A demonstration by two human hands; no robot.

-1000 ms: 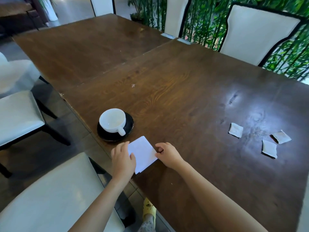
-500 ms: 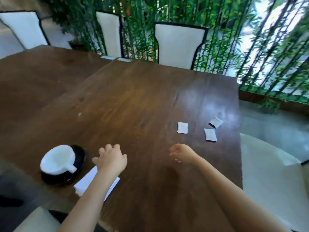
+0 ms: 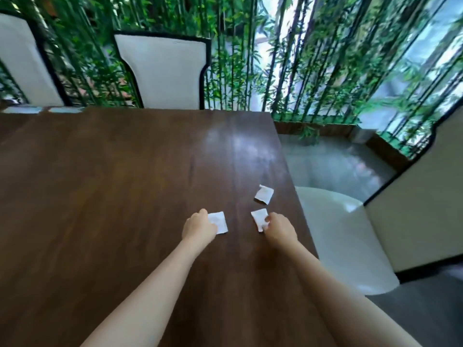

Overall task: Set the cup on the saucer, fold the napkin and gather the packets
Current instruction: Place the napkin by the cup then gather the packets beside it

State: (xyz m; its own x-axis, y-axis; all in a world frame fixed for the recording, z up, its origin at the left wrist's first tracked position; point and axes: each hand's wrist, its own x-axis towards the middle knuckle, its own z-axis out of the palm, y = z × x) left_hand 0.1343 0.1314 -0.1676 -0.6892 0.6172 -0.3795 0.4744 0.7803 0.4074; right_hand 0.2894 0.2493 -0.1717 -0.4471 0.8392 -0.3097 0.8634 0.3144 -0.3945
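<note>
Three small white packets lie on the dark wooden table (image 3: 125,196) near its right edge. My left hand (image 3: 199,225) has its fingers curled over the left edge of the left packet (image 3: 220,222), which lies flat. My right hand (image 3: 280,227) pinches the near corner of the middle packet (image 3: 259,217), which looks slightly tilted. The third packet (image 3: 264,194) lies alone a little farther away, touched by neither hand. The cup, the saucer and the napkin are out of view.
The table's right edge runs just right of the packets, with a white chair seat (image 3: 338,234) below it. A white high-backed chair (image 3: 165,71) stands at the far edge before a bamboo screen (image 3: 288,58).
The view has swung right, away from the cup, saucer and napkin. Both hands left the napkin and reached out to the packets, each now on one.
</note>
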